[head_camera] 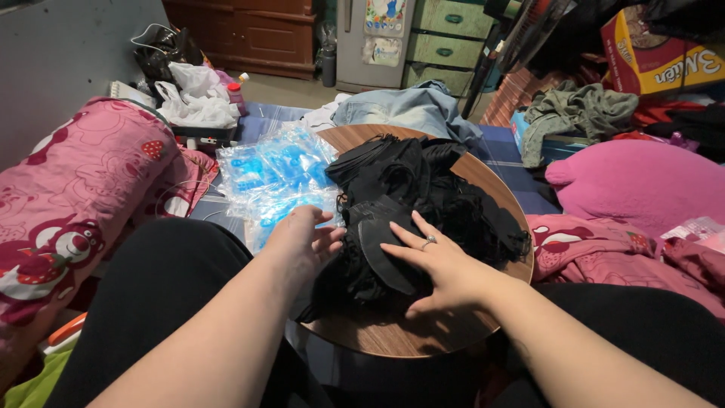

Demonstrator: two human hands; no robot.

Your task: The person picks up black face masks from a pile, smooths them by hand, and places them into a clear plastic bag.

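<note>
A big pile of black face masks [423, 204] sits on a round wooden table [423, 336] in the middle. The right hand [438, 264] lies flat on one black mask [381, 245], fingers spread, pinching nothing. The left hand [302, 238], open too, touches clear blue plastic bags [276, 177] at ten o'clock from the pile.

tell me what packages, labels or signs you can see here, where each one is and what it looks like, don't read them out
Clear plastic packets with blue print: heaped left of the round wooden table, by the left hand.
Yellow and red cardboard box: top right corner, tilted, large lettering.
Colourful picture sheet: top centre, on a pale cabinet door.
Small pale printed packet: right edge, on pink bedding.
</note>
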